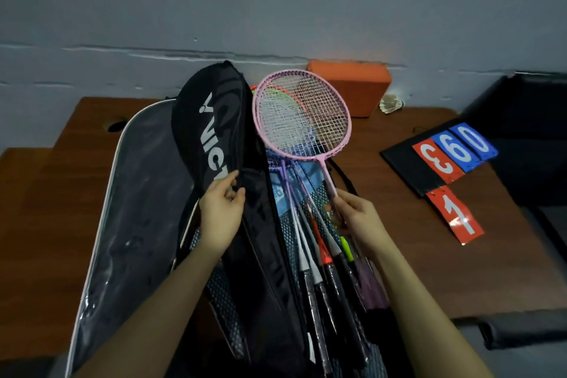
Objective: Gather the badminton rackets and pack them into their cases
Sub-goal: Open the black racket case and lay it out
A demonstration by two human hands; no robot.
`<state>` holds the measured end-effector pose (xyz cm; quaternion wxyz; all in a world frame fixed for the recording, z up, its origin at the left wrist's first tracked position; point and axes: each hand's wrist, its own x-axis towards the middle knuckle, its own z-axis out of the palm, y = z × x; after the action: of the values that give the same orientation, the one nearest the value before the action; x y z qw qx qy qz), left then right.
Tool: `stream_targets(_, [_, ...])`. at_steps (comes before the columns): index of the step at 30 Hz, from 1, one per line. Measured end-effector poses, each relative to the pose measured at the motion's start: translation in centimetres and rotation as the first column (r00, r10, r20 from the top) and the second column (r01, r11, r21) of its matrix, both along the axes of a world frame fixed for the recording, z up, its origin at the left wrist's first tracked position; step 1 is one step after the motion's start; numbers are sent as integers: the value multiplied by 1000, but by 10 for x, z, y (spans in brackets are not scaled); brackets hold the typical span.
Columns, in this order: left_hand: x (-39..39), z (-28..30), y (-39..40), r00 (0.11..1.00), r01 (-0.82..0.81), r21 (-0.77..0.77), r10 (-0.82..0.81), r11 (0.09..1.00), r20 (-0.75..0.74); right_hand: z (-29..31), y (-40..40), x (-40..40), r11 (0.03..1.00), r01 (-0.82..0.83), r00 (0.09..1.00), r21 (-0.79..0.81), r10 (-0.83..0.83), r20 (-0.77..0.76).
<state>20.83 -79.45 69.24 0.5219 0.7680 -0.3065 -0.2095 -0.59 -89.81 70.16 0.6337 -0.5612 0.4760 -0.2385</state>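
Head view:
- One brown table [383, 193] is standing against a grey wall and carrying all the equipment.
- The left hand [219, 218] is pinching the edge of one black case [211, 132] printed with white letters; thumb and fingers are closed on the fabric, and the case is lying tilted over a larger grey case [135, 193] with a pale rim.
- The right hand [357, 221] is gripping the thin shaft of one pink racket [302, 115], fingers curled round it; the racket head is pointing away toward the wall.
- A bundle of rackets [319, 255] is lying between the two hands on a blue mesh cover; at least four shafts are showing, and the exact count cannot be told.
- One orange block [352, 86] is resting at the wall, with one shuttlecock [391, 103] just beside it.
- Four number cards [454, 159] are lying on the right: two red, two blue.
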Motion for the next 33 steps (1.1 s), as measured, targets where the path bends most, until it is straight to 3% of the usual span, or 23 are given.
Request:
stream_targets(7, [-24,2,-10,989,-139,-103,134,985,-59,-13,16,-38,996,-91,993,-4,90,-76])
stream_targets(13, [-33,3,-19,992,-101,-111,92,989,-83,-18,33,-33,972,-161,986,171,166,-14])
stream_targets(20, [-33,2,6,995,-25,-109,15,994,-99,-22,41,10,971,-144,988,193,132,75])
stream_targets(26, [-27,-4,30,985,-48,-130,25,990,-173,-27,45,65,978,-206,979,18,206,12])
stream_targets(30, [-18,-1,48,994,-77,-152,64,985,-90,-33,40,96,921,-313,941,-233,266,-210])
stream_targets(33, [-2,3,55,995,-94,-156,87,983,-49,-42,36,111,811,-428,872,-399,254,-419])
